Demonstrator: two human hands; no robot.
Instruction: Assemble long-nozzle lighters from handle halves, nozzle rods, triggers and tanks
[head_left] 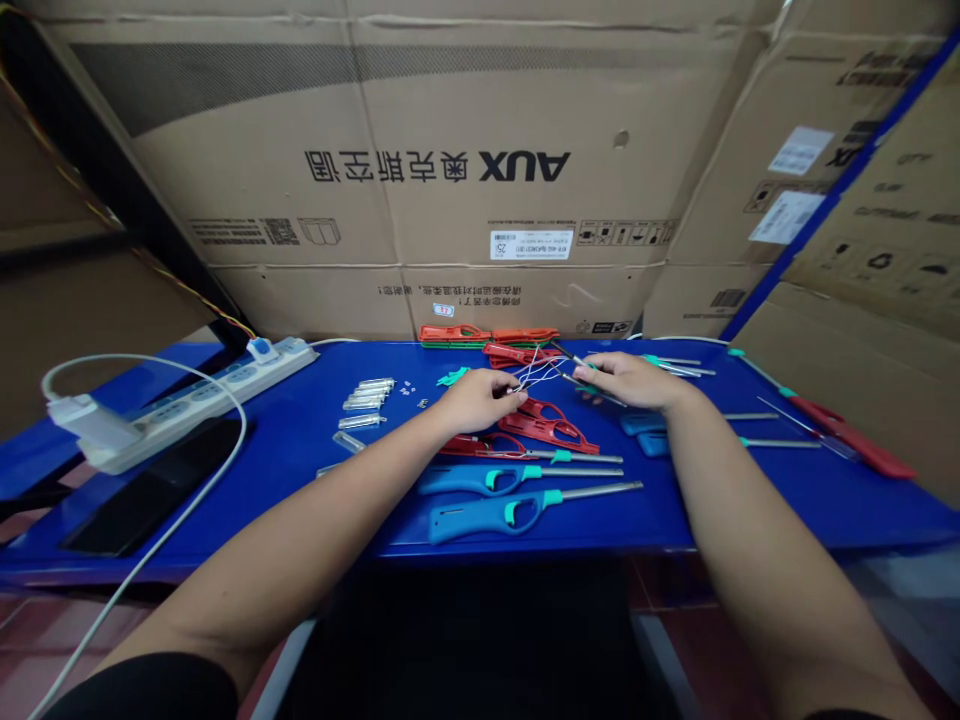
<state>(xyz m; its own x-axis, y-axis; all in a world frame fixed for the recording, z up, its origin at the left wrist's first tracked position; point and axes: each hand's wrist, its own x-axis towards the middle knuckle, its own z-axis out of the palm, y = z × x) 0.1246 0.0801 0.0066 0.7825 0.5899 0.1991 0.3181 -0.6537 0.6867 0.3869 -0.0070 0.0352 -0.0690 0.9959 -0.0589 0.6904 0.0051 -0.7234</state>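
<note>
Thin white wires (537, 372) stretch between my two hands above the blue table. My left hand (484, 398) pinches their left ends between thumb and fingers. My right hand (622, 382) is closed around dark, thin tools or rods (571, 353), whose exact kind I cannot make out. Red handle shells (551, 430) lie just below the wires, and another red shell (510, 355) is behind them. Nearer the front edge rest two blue lighters, the upper one (469, 479) and the lower one (480, 516), with metal tubes pointing right.
Metal cylinders (365, 400) and green pieces (453, 377) lie left of centre. A power strip (217, 395), a white cable (244, 425) and a black phone-like slab (150, 490) are farther left. Red lighter (855, 435) at right; cardboard (450, 100) stands behind.
</note>
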